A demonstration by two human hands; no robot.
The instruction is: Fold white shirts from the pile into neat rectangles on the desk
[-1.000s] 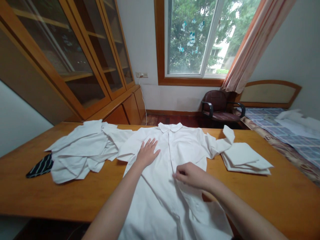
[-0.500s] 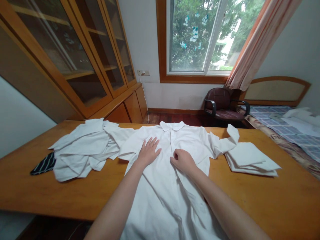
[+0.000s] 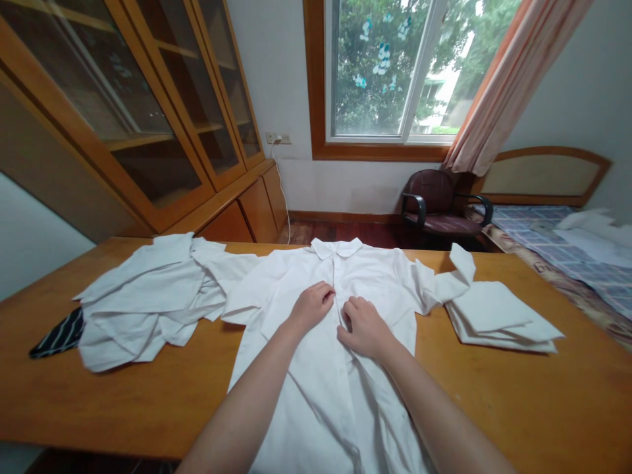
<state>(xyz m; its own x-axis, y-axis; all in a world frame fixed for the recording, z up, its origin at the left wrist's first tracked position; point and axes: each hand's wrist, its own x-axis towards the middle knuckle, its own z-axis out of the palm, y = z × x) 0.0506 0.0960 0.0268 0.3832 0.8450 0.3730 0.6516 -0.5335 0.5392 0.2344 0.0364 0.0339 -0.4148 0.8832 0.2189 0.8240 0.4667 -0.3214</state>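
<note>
A white collared shirt (image 3: 306, 401) lies front up on the table, its collar toward the far edge and its buttoned front running down the middle. My left hand (image 3: 315, 307) is closed, its bent fingertips at the shirt's front strip, just below the collar. Close beside it on the right, my right hand (image 3: 363, 327) is also curled, thumb and fingers gripping the same strip slightly lower. Loose folds run down the lower right of the shirt. The exact pinch of cloth is hidden by my fingers.
Rumpled white garments (image 3: 143, 296) lie at the left of the wooden table (image 3: 494, 401), with a black striped cloth (image 3: 58, 334) sticking out. Folded white cloth (image 3: 501, 316) rests at the right, near the shirt's sleeve (image 3: 451, 283). Beyond stand a chair (image 3: 439, 201) and a bed (image 3: 543, 224).
My left hand has gone from lying flat on the shirt's chest to curled fingers at the front strip, moving right. My right hand stays nearly in place, its fingers a little looser.
</note>
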